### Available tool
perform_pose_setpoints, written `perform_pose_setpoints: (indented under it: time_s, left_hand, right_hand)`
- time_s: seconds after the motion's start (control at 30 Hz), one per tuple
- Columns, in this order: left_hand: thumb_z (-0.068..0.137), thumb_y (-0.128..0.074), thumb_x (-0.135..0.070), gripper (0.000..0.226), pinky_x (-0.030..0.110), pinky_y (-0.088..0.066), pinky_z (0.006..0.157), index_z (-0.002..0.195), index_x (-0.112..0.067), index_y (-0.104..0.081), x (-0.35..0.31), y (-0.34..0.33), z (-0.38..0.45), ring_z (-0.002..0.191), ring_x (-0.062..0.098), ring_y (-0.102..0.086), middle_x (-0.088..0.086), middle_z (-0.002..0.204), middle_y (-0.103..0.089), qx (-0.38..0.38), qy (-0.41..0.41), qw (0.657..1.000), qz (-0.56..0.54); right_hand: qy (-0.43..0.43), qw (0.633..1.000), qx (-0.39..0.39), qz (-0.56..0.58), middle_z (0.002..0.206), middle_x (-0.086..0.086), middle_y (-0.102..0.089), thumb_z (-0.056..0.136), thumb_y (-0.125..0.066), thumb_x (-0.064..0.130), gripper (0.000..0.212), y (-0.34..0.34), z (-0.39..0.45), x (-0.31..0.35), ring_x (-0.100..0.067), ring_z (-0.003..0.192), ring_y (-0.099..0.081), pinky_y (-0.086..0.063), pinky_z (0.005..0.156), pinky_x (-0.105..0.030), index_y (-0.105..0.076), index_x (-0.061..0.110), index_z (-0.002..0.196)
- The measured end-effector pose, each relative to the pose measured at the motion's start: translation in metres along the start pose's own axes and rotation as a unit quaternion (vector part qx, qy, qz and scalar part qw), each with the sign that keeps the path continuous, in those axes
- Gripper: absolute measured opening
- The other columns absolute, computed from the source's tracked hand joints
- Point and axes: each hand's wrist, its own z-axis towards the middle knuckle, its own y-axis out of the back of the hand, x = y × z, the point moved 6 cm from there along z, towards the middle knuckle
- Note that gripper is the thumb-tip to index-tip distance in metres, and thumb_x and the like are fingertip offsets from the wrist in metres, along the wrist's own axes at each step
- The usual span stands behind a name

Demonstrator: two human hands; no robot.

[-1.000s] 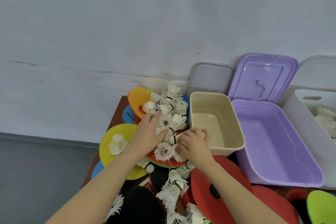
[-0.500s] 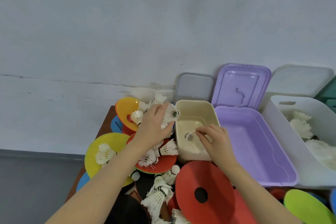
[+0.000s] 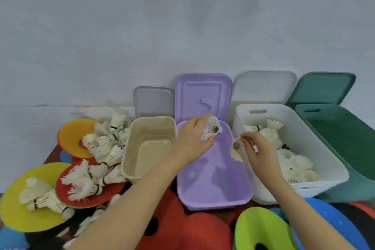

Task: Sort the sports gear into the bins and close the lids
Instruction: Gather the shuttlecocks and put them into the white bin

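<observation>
Head view shows both hands above the purple bin [image 3: 213, 184], each holding a white shuttlecock. The left hand [image 3: 189, 144] has its fingers curled round one shuttlecock [image 3: 211, 131], cork end facing the camera, over the far part of the purple bin. The right hand [image 3: 258, 151] pinches a second shuttlecock [image 3: 237, 149] between thumb and fingertips, over the wall between the purple bin and the white bin [image 3: 324, 160] to its right; it is blurred, so the exact grip is hard to read.

The white bin already holds a heap of shuttlecocks [image 3: 292, 162]. Left of the purple bin stands a beige bin [image 3: 129, 160], and at the far right a green bin [image 3: 345, 148]. All four are open, each with its lid propped against the wall behind it: a grey lid [image 3: 153, 100], a purple lid [image 3: 203, 91], a clear lid [image 3: 263, 86] and a green lid [image 3: 322, 87].

On the left of the desk lie more loose shuttlecocks [image 3: 105, 146], piled across flat disc cones: an orange one [image 3: 73, 134] at the far side, a red one [image 3: 67, 195] nearer, and a yellow one [image 3: 14, 213] nearest the left edge. Along the near edge lie further discs, among them a red disc [image 3: 203, 233], a lime-green disc [image 3: 261, 227] and a blue disc [image 3: 332, 221].
</observation>
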Motion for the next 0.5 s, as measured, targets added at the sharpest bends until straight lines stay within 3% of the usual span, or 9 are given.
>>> perform_pose_setpoints:
  time_s: [0.2,0.33,0.43,0.5]
  left_hand:
    - [0.083,-0.044,-0.045,0.067,0.036,-0.036,0.097,0.142,-0.016,-0.035,-0.077,-0.084,0.040,0.115,0.029,-0.049,0.011,0.128,-0.051,0.048,-0.009,0.999,-0.008]
    - [0.091,-0.053,-0.029,0.062,0.036,-0.030,0.103,0.145,-0.020,-0.026,-0.104,-0.135,0.065,0.128,0.025,-0.038,0.008,0.142,-0.038,0.102,-0.005,0.994,0.031]
    - [0.089,-0.053,-0.016,0.064,0.037,-0.021,0.109,0.146,-0.018,-0.023,-0.104,-0.169,0.077,0.139,0.027,-0.022,0.011,0.152,-0.020,0.158,0.004,0.982,0.102]
    - [0.089,-0.052,-0.021,0.067,0.039,-0.012,0.112,0.147,-0.018,-0.018,-0.095,-0.186,0.080,0.142,0.027,-0.009,0.009,0.156,-0.007,0.215,0.029,0.964,0.156]
  right_hand:
    - [-0.007,0.996,-0.042,-0.077,0.091,-0.007,-0.065,0.085,-0.062,-0.001,0.012,0.074,0.016,-0.076,-0.024,0.083,-0.060,-0.048,0.073,-0.033,-0.066,0.004,0.094]
    - [-0.065,0.992,-0.062,-0.092,0.096,-0.001,-0.058,0.088,-0.060,0.006,0.012,0.103,0.025,-0.124,-0.018,0.088,-0.054,-0.042,0.074,-0.028,-0.068,0.005,0.097]
    - [-0.099,0.987,-0.031,-0.120,0.095,0.001,-0.060,0.090,-0.058,0.011,0.015,0.104,0.028,-0.154,-0.017,0.082,-0.057,-0.042,0.067,-0.026,-0.069,0.008,0.100]
    - [-0.098,0.983,0.030,-0.155,0.100,0.000,-0.066,0.092,-0.055,0.014,0.018,0.093,0.028,-0.169,-0.020,0.085,-0.061,-0.045,0.070,-0.028,-0.068,0.013,0.104]
